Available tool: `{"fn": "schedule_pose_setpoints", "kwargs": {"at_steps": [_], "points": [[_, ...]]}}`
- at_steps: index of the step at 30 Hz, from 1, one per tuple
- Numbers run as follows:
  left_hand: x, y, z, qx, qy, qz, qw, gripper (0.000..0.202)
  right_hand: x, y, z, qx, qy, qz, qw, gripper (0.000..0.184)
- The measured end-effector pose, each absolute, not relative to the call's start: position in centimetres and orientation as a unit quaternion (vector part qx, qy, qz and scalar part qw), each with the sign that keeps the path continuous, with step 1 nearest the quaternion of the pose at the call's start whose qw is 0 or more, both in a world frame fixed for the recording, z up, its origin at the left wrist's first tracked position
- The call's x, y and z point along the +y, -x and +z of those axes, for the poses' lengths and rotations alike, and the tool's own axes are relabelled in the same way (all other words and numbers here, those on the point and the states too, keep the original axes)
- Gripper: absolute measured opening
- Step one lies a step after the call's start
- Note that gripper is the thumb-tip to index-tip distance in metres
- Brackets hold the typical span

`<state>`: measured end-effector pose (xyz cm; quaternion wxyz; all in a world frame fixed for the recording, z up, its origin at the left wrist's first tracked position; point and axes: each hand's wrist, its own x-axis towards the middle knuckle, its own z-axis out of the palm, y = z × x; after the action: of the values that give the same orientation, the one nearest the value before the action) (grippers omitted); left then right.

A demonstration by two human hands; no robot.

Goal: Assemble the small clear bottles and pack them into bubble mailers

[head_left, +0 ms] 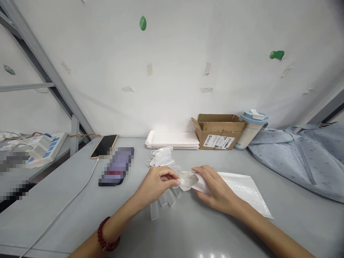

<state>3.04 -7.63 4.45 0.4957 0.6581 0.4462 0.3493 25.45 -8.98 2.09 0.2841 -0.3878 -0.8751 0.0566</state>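
Observation:
My left hand [158, 182] is closed in a pinch on a small translucent white piece [187, 180] at the mouth of a white padded envelope [242, 190]. My right hand [215, 188] lies on the envelope's open end with its fingers curled round it, holding it against the grey table [188, 229]. Several small clear plastic pieces [163, 200] lie under and just in front of my left hand. A heap of similar clear pieces [161, 157] lies farther back. A red bead bracelet [103, 236] is on my left wrist.
A stack of white envelopes [173, 140], an open cardboard box [219, 130] and a lidded cup [251, 130] stand along the wall. Two phones [104, 145] [116, 166] and a white cable lie at left, beyond them a power strip [44, 145]. Blue cloth [301, 154] covers the right.

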Motion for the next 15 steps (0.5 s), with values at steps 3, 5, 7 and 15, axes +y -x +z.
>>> {"fn": "schedule_pose_setpoints", "kwargs": {"at_steps": [3, 5, 7, 15], "points": [[-7.79, -3.30, 4.20, 0.446, -0.617, 0.358, 0.540, 0.014, -9.28, -25.02, 2.28, -0.880, 0.371, 0.068, 0.289, 0.044], [-7.75, -3.33, 4.12, 0.440, -0.612, 0.353, 0.554, 0.015, -9.41, -24.80, 2.40, -0.885, 0.360, 0.066, 0.289, 0.041], [-7.61, -3.21, 4.14, 0.433, -0.611, 0.341, 0.568, 0.015, -9.45, -24.72, 2.48, -0.886, 0.354, 0.061, 0.293, 0.039], [-7.27, -2.44, 4.62, 0.387, -0.596, 0.339, 0.617, 0.015, -9.64, -25.12, 2.76, -0.880, 0.325, 0.090, 0.334, 0.039]]}}
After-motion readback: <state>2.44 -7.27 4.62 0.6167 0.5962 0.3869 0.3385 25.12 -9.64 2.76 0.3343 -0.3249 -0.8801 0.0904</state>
